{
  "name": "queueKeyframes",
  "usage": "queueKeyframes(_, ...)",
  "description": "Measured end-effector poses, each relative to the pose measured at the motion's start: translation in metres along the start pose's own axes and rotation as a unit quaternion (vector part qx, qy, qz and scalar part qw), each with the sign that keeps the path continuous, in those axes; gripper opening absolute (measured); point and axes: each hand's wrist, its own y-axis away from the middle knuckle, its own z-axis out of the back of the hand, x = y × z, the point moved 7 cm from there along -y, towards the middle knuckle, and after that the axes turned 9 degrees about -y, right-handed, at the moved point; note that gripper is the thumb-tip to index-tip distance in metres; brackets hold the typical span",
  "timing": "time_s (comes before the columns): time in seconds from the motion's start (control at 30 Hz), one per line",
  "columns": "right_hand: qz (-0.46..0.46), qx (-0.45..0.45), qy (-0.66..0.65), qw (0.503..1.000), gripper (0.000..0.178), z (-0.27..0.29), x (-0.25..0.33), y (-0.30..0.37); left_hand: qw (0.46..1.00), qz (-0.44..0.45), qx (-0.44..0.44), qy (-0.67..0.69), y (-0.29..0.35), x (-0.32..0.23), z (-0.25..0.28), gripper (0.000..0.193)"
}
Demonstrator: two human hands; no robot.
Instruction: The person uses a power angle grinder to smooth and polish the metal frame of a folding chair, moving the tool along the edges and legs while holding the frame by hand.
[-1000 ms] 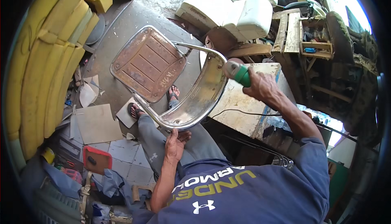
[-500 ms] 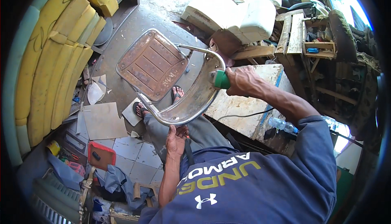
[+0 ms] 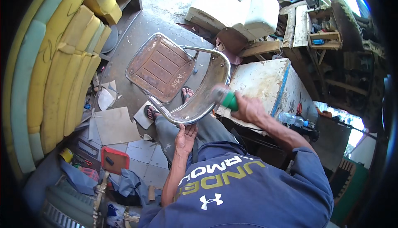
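A metal chair frame leans toward me, with a rusty, ribbed seat panel and a curved backrest edged in chrome tube. At the backrest's near edge, my left hand holds the tube with palm up and thumb against the rim; some fingertips are hidden beneath it. My right hand is closed around a green hand tool. The tool's greyish head is smeared by motion beside the right side of the backrest, so its exact kind is unclear.
A worn wooden box stands at the right, with plastic bottles beside it. Yellow foam pads are stacked at the left. Flat board pieces and a red-edged tray lie on the floor near my sandalled feet.
The right hand and green tool have come nearer to me along the backrest's right side. The left hand stays at the near rim. The whole view has shifted slightly.
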Motion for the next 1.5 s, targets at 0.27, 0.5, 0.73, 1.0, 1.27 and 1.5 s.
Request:
queueKeyframes(0.27, 0.050, -0.054, -0.128, 0.989, 0.085, -0.046, -0.024, 0.025, 0.997, 0.014, -0.054, -0.053, 0.006, -0.017, 0.004, 0.047)
queueKeyframes(0.5, -0.115, -0.177, -0.276, 0.938, 0.076, -0.067, -0.082, 0.028, 0.986, 0.049, -0.073, -0.139, 0.009, -0.034, 0.006, 0.048)
queueKeyframes(0.73, 0.019, -0.225, -0.312, 0.923, 0.080, -0.125, -0.037, 0.058, 0.963, 0.089, -0.109, -0.231, 0.011, -0.050, -0.004, 0.044)
queueKeyframes(1.0, -0.173, -0.170, -0.572, 0.783, 0.083, -0.200, -0.045, 0.059, 0.922, 0.125, -0.103, -0.352, 0.015, -0.077, -0.003, 0.045)
queueKeyframes(1.27, -0.151, -0.174, -0.694, 0.683, 0.086, -0.213, -0.003, 0.069, 0.895, 0.148, -0.087, -0.411, 0.015, -0.075, -0.017, 0.044)
queueKeyframes(1.5, -0.172, -0.207, -0.707, 0.654, 0.086, -0.192, -0.011, 0.040, 0.865, 0.140, -0.118, -0.466, 0.018, -0.072, -0.021, 0.054)
